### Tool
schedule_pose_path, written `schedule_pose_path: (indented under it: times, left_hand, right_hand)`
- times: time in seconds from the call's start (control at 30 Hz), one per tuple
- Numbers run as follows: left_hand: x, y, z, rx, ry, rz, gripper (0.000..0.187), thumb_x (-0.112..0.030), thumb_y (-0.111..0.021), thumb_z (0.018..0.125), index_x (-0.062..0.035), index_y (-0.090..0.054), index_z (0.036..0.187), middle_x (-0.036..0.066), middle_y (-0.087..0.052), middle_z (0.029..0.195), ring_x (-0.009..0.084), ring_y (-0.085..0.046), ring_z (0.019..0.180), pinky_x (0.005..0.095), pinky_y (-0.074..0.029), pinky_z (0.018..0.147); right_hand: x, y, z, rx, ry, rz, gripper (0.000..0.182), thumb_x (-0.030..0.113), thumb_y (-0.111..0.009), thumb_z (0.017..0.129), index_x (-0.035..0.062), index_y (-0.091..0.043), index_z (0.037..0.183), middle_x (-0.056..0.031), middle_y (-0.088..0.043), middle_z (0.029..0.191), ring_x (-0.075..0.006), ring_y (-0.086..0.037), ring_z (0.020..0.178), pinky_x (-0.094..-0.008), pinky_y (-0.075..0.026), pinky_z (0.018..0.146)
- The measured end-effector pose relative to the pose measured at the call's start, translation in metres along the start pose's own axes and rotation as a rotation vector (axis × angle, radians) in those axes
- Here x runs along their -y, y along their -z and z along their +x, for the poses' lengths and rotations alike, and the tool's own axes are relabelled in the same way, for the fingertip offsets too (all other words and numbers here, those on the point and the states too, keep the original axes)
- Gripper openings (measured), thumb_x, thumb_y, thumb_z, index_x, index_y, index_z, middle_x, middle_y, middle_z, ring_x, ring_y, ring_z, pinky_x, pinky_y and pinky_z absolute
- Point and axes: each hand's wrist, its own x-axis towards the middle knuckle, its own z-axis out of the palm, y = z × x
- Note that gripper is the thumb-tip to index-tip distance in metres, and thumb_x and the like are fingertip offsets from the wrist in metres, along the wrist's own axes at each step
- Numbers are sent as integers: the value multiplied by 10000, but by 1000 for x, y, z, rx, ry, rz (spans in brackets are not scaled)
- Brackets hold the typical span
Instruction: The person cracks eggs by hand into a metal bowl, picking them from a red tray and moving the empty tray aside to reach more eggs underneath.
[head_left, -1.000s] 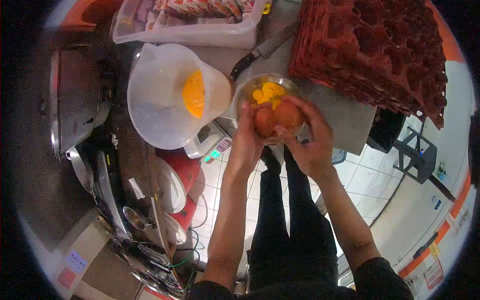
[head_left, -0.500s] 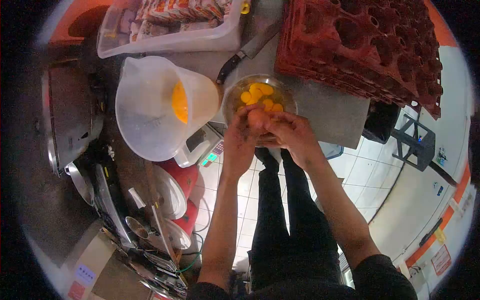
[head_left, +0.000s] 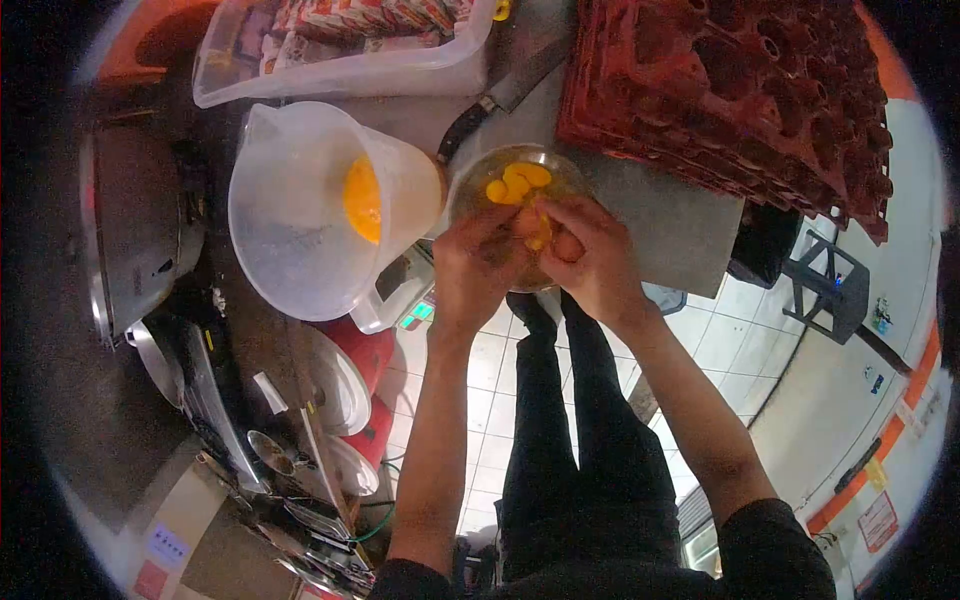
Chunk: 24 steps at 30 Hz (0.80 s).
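Observation:
Over a round metal bowl [head_left: 575, 177], my left hand [head_left: 472, 268] and my right hand [head_left: 602, 262] hold a brown egg [head_left: 567, 246] that is split open. Each hand grips part of the shell, and yellow yolk [head_left: 540, 236] shows between them. Several yolks [head_left: 518, 183] lie in the bowl beneath. My fingers hide its near side. To the left is a big translucent measuring jug [head_left: 290, 225] with orange-yellow liquid egg [head_left: 362, 200] in it, its handle toward me.
A knife [head_left: 470, 128] lies behind the bowl. Stacked red egg trays [head_left: 650, 130] fill the back right. A clear plastic bin [head_left: 430, 75] of packets stands at back left. A scale [head_left: 415, 315] sits beside the jug; a grey stool [head_left: 835, 285] stands on the floor at right.
The whole egg has been broken open and its shell parted between my hands, with yolk now showing. My hands have moved slightly apart above the bowl.

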Motion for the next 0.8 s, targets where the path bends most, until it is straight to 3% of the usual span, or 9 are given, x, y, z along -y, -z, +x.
schedule_pose_path:
  times: [0.2, 0.33, 0.43, 0.5, 0.57, 0.6, 0.63, 0.67, 0.8]
  left_hand:
    - [6, 11, 0, -121, -342, 270, 427, 50, -689, 666, -47, -680, 1082, 154, -648, 1098, 305, -652, 1017, 380, -553, 870]
    - [-6, 14, -2, -127, -283, 264, 404, 32, -707, 701, -52, -670, 1094, 143, -646, 1046, 286, -661, 970, 368, -554, 852]
    - [-8, 8, -6, -139, -113, -72, 372, -16, -733, 801, -19, -611, 1153, 127, -653, 1103, 265, -661, 980, 362, -545, 867]
    - [-22, 4, -10, -36, 306, -132, 304, -109, -749, 834, -12, -633, 1097, 129, -690, 1031, 218, -693, 934, 318, -552, 805]
    - [-41, -8, -12, 25, 229, -112, 298, -130, -739, 852, 5, -627, 1093, 129, -699, 1012, 209, -695, 931, 313, -550, 809]
    - [-50, -14, -14, 71, 190, -69, 299, -151, -729, 871, 22, -621, 1089, 129, -707, 994, 199, -698, 928, 308, -547, 814]
    - [-56, -18, -15, 70, 141, -85, 299, -151, -729, 871, 22, -621, 1089, 129, -707, 994, 199, -698, 928, 308, -547, 814]
    - [-59, -21, -17, 32, 112, -187, 280, -152, -713, 884, 19, -620, 1085, 124, -706, 988, 190, -695, 918, 305, -545, 813]
    - [-89, -3, 3, -181, -86, -425, 227, -150, -674, 917, 5, -622, 1074, 104, -704, 978, 163, -683, 883, 297, -540, 814]
  right_hand:
    - [-13, 4, 9, -55, 264, -164, 594, 60, -711, 746, 147, -541, 1308, -134, -594, 1225, -344, -602, 1088, -406, -523, 929]
    - [-4, 13, 13, -41, 271, -227, 602, 82, -733, 743, 146, -543, 1310, -142, -585, 1244, -353, -606, 1098, -414, -517, 943]
    - [-3, 19, 8, -52, 131, 113, 576, 90, -735, 785, 151, -538, 1323, -159, -598, 1244, -354, -625, 1080, -410, -527, 926]
    - [-19, 20, 0, 191, -79, 390, 542, 118, -740, 832, 109, -534, 1333, -148, -645, 1205, -301, -657, 1037, -386, -537, 907]
    - [-20, 37, -14, 311, -153, 334, 510, 153, -738, 865, 51, -537, 1322, -111, -687, 1120, -199, -663, 980, -340, -558, 841]
    - [-43, 40, -25, 399, -350, 708, 503, 179, -744, 869, 14, -546, 1301, -83, -689, 1078, -132, -649, 935, -307, -567, 783]
    - [-57, 43, -44, 296, -382, 1039, 462, 155, -717, 889, 23, -551, 1299, -91, -676, 1089, -131, -650, 910, -296, -570, 735]
    - [-74, 53, -58, 267, -428, 1079, 466, 167, -706, 894, 22, -545, 1307, -101, -664, 1127, -152, -655, 903, -303, -573, 741]
    - [-125, 134, -119, -215, -488, 915, 528, 252, -692, 890, 13, -520, 1327, -131, -666, 1122, -190, -689, 831, -306, -575, 651]
